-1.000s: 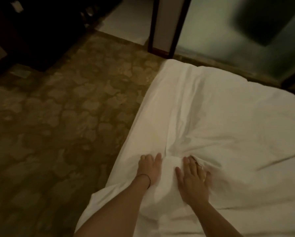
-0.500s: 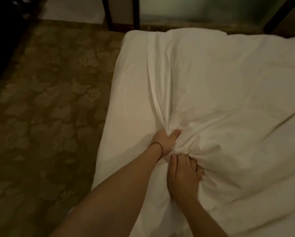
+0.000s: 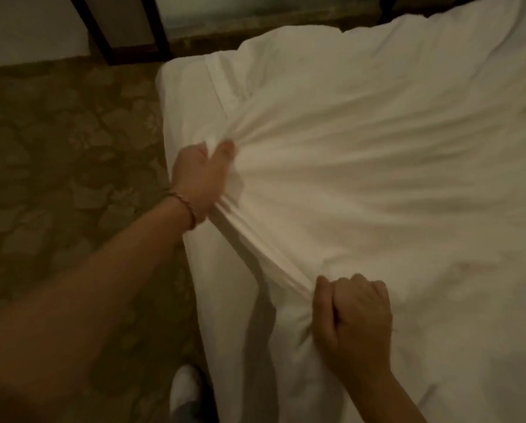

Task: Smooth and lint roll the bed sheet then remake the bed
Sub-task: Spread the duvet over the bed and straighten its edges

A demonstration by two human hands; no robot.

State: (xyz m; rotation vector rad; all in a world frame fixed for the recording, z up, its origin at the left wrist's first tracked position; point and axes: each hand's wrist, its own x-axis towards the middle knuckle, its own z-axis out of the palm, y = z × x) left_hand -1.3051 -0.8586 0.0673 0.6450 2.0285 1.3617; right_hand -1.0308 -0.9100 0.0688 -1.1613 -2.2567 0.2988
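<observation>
A white bed sheet [image 3: 377, 141] covers the bed on the right of the head view, with creases fanning out from my hands. My left hand [image 3: 200, 175] grips a bunch of the sheet near the bed's left edge, fingers curled round the fabric; a thin bracelet sits on that wrist. My right hand [image 3: 351, 312] is closed in a fist on a fold of the same sheet, lower and nearer to me. A taut ridge of cloth runs between the two hands. No lint roller is in view.
Patterned brownish carpet [image 3: 57, 178] lies left of the bed. A dark frame [image 3: 158, 29] with glass panels and a pale wall stand beyond the bed's far end. A white shoe [image 3: 184, 389] shows on the floor beside the bed.
Both hands went from lying flat on the sheet to gripping it, then drew apart, the left up and away, the right nearer to me. The camera moved closer over the bed.
</observation>
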